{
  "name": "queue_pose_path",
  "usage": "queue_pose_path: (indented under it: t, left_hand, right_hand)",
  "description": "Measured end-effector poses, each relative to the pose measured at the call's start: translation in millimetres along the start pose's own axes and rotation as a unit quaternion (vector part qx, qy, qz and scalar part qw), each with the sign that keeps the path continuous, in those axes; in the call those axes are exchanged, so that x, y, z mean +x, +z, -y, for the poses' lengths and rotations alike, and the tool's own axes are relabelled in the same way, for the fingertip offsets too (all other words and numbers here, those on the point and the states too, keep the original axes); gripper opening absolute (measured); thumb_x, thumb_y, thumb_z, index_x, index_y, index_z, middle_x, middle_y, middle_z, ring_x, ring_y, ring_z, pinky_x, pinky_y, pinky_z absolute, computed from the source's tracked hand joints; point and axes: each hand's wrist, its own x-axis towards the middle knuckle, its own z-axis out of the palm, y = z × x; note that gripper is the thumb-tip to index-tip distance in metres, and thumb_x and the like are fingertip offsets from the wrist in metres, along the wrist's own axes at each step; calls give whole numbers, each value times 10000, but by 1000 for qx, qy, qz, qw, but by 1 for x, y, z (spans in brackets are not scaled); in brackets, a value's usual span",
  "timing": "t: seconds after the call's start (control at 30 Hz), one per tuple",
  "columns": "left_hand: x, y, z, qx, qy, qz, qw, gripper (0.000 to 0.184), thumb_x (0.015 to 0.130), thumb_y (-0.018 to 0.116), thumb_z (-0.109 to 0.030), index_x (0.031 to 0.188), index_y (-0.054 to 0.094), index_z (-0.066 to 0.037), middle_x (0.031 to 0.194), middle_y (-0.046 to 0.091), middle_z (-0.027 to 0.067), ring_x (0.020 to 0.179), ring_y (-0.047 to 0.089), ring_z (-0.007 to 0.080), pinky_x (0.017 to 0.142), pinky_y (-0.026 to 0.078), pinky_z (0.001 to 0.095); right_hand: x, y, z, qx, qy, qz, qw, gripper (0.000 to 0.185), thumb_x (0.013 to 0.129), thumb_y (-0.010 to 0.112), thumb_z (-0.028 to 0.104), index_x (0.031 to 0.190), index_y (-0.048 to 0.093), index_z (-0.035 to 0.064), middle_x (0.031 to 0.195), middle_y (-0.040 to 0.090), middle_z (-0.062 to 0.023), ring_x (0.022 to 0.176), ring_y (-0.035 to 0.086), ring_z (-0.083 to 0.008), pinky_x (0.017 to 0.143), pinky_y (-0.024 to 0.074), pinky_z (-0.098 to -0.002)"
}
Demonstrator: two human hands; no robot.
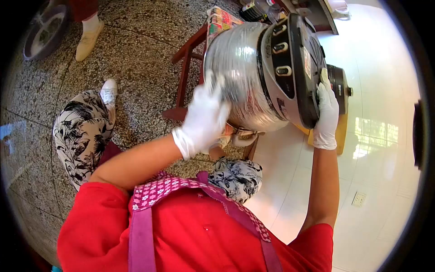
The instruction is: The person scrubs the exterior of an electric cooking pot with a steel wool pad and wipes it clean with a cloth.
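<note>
A large round appliance [235,68] with a shiny silver, ridged body lies on its side in front of me. Its black and grey end [283,68] carries several knobs and faces right. My left hand [201,115], in a white glove, is blurred by motion against the silver body, its fingers around a grey pad [232,90] that is also blurred. At the right, my right hand [327,111], gloved too, holds the edge of the black end, with its fingers along the outer face.
A dark red wooden stool [183,68] stands under the appliance, with patterned cloth [222,20] on it. Bottles [256,10] and a dark pot [337,88] are beyond. Another person's foot [89,41] and a basin [45,36] are at the upper left. A wall socket [359,198] is at right.
</note>
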Motion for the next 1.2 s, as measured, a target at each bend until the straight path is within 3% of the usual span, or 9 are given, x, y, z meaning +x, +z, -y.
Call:
queue_pose_path:
  t: [0.1, 0.17, 0.27, 0.47, 0.7, 0.9, 1.0, 1.03, 1.2]
  left_hand:
    - [-12, 2, 2, 81, 84, -32, 993, 698, 840, 550, -52, 1461, 257, 71, 1319, 540, 258, 1016, 609, 429, 915, 484, 443]
    - [24, -9, 7, -85, -69, 20, 994, 561, 876, 530, -153, 1367, 410, 91, 1456, 336, 307, 977, 597, 427, 881, 494, 441]
    - [86, -2, 50, -37, -20, -67, 997, 349, 962, 373, -197, 1117, 608, 9, 1320, 506, 248, 985, 622, 391, 868, 493, 475]
    - [190, 11, 81, -46, -96, -10, 994, 392, 934, 473, -245, 1209, 582, 12, 1178, 609, 254, 1041, 601, 415, 934, 471, 417]
    - [60, 1, 42, -103, -8, -125, 987, 361, 931, 531, -201, 1178, 568, 59, 1148, 601, 272, 1094, 561, 420, 965, 440, 432]
    - [-19, -6, -6, -97, -94, 102, 986, 569, 841, 527, -52, 1364, 375, 113, 1352, 434, 355, 1201, 471, 502, 1058, 376, 487]
    - [22, -5, 18, -82, -44, 30, 995, 501, 827, 480, 18, 1314, 432, 126, 1310, 473, 359, 1219, 477, 471, 1069, 379, 448]
    - [42, -4, 33, -54, -8, 13, 998, 458, 757, 460, 40, 1212, 477, 94, 1222, 532, 306, 967, 578, 464, 877, 485, 486]
    - [160, 1, 91, -88, -3, 174, 981, 470, 873, 399, 6, 1306, 554, -89, 1197, 630, 205, 1069, 621, 362, 917, 484, 380]
  right_hand:
    - [-2, 0, 4, 2, 2, 16, 1000, 457, 984, 476, 113, 1403, 430, -64, 1465, 444, -126, 1325, 424, -194, 1116, 285, -301]
    - [-7, 5, 11, 16, -4, 6, 1000, 462, 1002, 450, 146, 1418, 413, -51, 1403, 485, -118, 1224, 501, -166, 1053, 386, -296]
    - [-10, 7, 17, 5, 3, 9, 1000, 466, 1004, 440, 148, 1424, 404, -50, 1433, 458, -127, 1249, 485, -173, 1063, 379, -302]
    - [-13, 8, 23, 7, 13, 0, 1000, 448, 1001, 447, 147, 1410, 436, -35, 1378, 505, -110, 1195, 518, -162, 1037, 399, -292]
    - [-9, 7, 14, 4, 48, -34, 998, 426, 996, 479, 161, 1379, 477, -26, 1277, 568, -86, 1120, 553, -149, 974, 440, -285]
    - [-8, 8, 18, 53, 68, -9, 996, 459, 995, 460, 120, 1423, 414, -42, 1475, 432, -93, 1306, 430, -159, 1105, 309, -298]
    - [-7, 2, 8, 24, 56, 0, 998, 465, 1006, 441, 166, 1428, 411, -27, 1435, 460, -92, 1262, 472, -170, 1074, 358, -306]
    - [-8, 1, 9, 21, 65, -1, 998, 471, 1014, 433, 205, 1433, 409, -8, 1395, 488, -89, 1213, 517, -172, 1041, 407, -308]
    - [-9, 5, 12, 46, 46, -3, 998, 447, 998, 435, 103, 1413, 417, -62, 1469, 435, -107, 1314, 419, -176, 1112, 296, -308]
